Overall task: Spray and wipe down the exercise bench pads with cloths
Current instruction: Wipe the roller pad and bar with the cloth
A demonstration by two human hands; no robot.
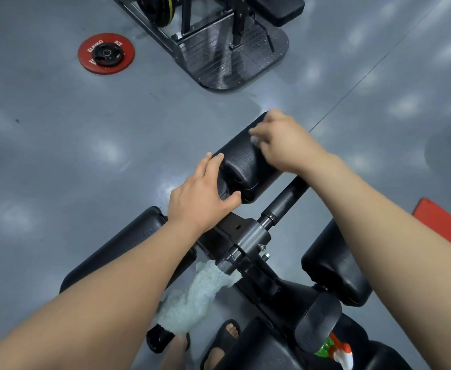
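Observation:
A black roller pad (241, 158) sits at the far end of the bench frame. My left hand (201, 194) grips its near end, fingers wrapped over the edge. My right hand (283, 141) presses on top of the pad with a small bit of pale cloth (254, 140) showing under the fingers. A light blue cloth (196, 297) hangs from the frame below my left forearm. Two more black pads lie nearer me, one on the left (128, 244) and one on the right (333, 265). A spray bottle (337, 349) with a red and green top rests at the bottom right.
A red weight plate (106, 53) lies on the grey floor at the far left. Another machine with a metal footplate (229, 57) stands at the top. A red mat (448, 225) lies at the right edge. My feet in black sandals (219, 340) stand beside the bench.

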